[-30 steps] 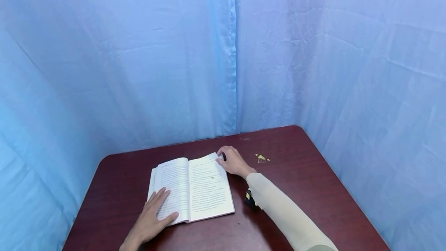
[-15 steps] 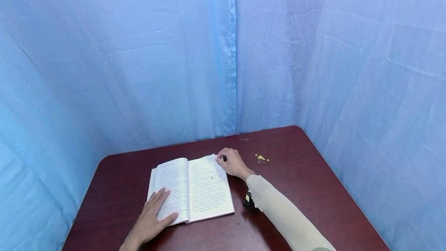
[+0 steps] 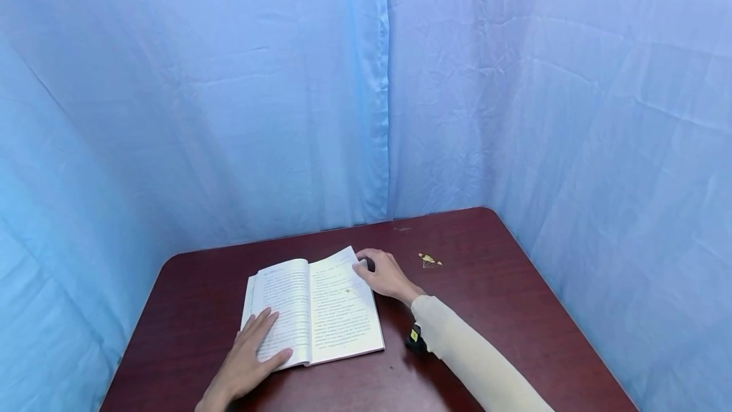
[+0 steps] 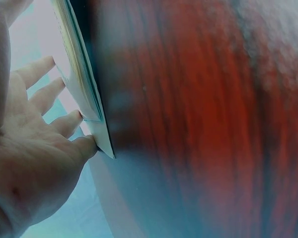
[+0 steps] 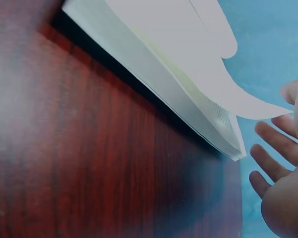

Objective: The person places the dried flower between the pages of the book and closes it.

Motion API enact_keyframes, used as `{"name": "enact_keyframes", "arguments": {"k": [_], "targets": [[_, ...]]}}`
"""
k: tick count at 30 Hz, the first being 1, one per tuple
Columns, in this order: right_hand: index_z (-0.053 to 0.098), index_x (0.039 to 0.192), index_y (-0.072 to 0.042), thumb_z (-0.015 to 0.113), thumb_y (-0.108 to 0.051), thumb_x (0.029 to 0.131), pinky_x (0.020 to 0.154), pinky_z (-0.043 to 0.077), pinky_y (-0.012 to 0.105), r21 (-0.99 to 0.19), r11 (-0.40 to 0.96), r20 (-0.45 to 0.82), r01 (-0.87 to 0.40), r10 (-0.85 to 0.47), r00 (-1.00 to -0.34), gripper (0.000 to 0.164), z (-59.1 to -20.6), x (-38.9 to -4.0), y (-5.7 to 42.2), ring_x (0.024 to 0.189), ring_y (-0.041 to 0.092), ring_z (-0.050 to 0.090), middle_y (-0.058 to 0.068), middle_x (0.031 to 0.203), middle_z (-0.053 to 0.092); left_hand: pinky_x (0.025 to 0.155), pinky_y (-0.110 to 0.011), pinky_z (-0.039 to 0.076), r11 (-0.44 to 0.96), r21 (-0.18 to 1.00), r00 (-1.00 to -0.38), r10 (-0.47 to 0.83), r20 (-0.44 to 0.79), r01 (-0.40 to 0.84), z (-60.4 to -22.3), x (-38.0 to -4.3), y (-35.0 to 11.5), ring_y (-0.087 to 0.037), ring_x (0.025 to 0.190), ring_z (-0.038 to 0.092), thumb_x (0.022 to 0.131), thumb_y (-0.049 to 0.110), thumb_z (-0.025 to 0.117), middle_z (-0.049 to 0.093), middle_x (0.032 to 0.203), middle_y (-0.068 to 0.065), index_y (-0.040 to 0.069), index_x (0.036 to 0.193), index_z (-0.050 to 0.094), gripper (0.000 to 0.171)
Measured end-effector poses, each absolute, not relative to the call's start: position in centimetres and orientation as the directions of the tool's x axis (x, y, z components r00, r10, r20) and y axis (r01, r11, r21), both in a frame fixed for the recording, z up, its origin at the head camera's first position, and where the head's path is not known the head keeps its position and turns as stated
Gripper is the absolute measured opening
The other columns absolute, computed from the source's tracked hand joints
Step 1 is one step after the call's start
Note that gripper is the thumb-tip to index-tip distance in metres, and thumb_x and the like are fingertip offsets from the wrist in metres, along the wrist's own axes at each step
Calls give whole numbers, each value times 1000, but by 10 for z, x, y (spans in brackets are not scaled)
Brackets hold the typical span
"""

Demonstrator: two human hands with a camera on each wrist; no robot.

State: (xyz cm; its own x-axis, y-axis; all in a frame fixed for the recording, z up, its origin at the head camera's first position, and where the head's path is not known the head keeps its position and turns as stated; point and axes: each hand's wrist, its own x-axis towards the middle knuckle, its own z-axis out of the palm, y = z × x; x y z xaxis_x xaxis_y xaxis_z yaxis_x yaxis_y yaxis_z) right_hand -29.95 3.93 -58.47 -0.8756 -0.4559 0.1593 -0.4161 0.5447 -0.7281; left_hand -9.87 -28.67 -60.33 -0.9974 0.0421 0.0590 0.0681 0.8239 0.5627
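A thick book (image 3: 343,323) lies open on the table, with printed text on both pages. My left hand (image 3: 246,355) rests on the lower left page, fingers spread and thumb near the bottom edge. In the left wrist view, those fingers (image 4: 48,94) lie along the book's edge (image 4: 82,59). At the top right corner, my right hand (image 3: 387,275) holds the edge of a page between thumb and index finger. The right wrist view shows this page (image 5: 228,96) curling up off the stack, its tip reaching my right hand (image 5: 288,163), whose other fingers are loosely bent.
The dark red wooden table (image 3: 480,310) has rounded far corners. A small yellow patch (image 3: 429,259) marks its surface right of the book. Blue curtains (image 3: 229,113) hang behind and along both sides. A black wrist device (image 3: 415,339) sits below my right sleeve.
The top right page corner has risen from the book, and my right thumb and index finger have moved apart a little. My left hand stays in place.
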Motion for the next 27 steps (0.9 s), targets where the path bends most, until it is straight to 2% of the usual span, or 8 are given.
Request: {"name": "enact_keyframes", "arguments": {"k": [6, 13, 20, 27], "targets": [[66, 135, -20, 61, -44, 103, 108, 52, 46, -737, 529, 150, -421, -480, -865, 41, -582, -287, 42, 131, 22, 63, 0, 137, 69, 116, -79, 23, 824, 562, -998, 41, 56, 65, -602, -99, -287, -48, 156, 27, 87, 63, 74, 38, 168, -10, 19, 158, 45, 88], [62, 140, -16, 61, -43, 103, 110, 51, 47, -742, 489, 153, -459, -543, -825, 46, -581, -272, 42, 130, 21, 63, 1, 138, 68, 116, -79, 23, 827, 559, -998, 40, 48, 60, -602, -100, -288, -48, 156, 27, 88, 63, 73, 37, 168, -10, 19, 158, 45, 88], [56, 148, -20, 63, -49, 101, 107, 54, 42, -756, 466, 114, -460, -599, -792, 56, -582, -258, 41, 123, 18, 67, 0, 137, 68, 116, -79, 23, 822, 565, -998, 40, 55, 64, -602, -101, -289, -48, 156, 27, 88, 62, 74, 37, 168, -10, 18, 158, 45, 87], [45, 156, -23, 61, -53, 100, 110, 52, 41, -759, 446, 104, -475, -637, -764, 66, -582, -248, 40, 124, 17, 68, -2, 139, 67, 115, -79, 25, 809, 583, -997, 46, 64, 75, -602, -102, -292, -49, 156, 28, 89, 59, 74, 38, 168, -12, 18, 158, 45, 85]]}}
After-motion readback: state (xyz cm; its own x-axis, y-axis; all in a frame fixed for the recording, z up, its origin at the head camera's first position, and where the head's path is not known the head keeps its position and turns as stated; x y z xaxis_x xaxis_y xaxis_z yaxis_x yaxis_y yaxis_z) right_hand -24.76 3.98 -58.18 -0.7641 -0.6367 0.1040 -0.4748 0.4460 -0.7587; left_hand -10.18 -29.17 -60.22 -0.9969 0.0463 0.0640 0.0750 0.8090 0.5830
